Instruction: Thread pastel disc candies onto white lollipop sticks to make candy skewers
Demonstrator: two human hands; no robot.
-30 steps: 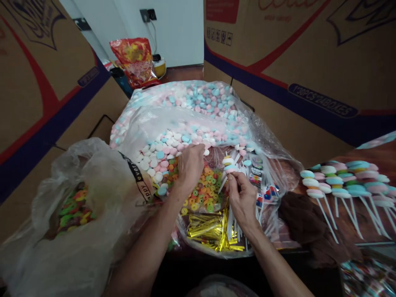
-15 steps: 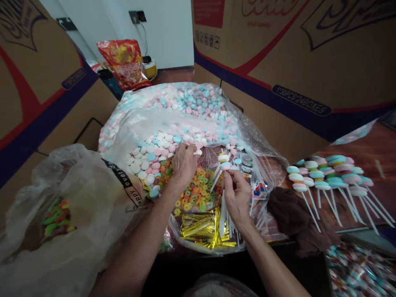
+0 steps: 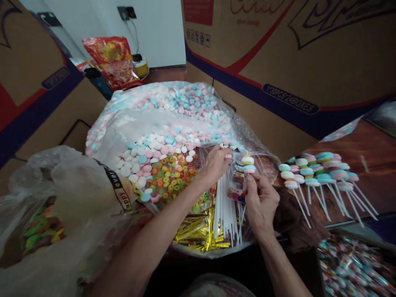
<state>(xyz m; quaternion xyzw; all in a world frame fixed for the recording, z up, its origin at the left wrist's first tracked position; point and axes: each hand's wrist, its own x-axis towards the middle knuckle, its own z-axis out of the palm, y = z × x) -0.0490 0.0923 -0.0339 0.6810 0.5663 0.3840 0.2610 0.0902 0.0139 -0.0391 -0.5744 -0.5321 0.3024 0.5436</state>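
Observation:
My right hand [image 3: 262, 202] pinches a candy skewer [image 3: 248, 164] upright, just below its stacked white, yellow, blue and pink pieces. Most of its stick is hidden by the fingers. To its left, my left hand [image 3: 215, 167] is closed with a small pink candy [image 3: 228, 156] at the fingertips. It is over the far ends of the white sticks [image 3: 224, 206], apart from the skewer. Coloured gummy rings [image 3: 173, 175] lie left of the sticks, and pastel candies [image 3: 134, 165] are heaped beyond them. Gold twist ties [image 3: 198, 231] lie in front.
Finished candy skewers [image 3: 321, 171] lie in rows at right, beside a brown cloth [image 3: 291, 218]. Below them is a box of wrapped sweets [image 3: 349, 260]. A plastic bag [image 3: 77, 173] stands at left. Large cartons [image 3: 278, 53] flank the table; a red packet [image 3: 111, 62] is behind.
My left hand has moved right, from the candy heap to beside the skewer, with a candy at its fingertips. My right hand has shifted right with the skewer. The view has turned slightly.

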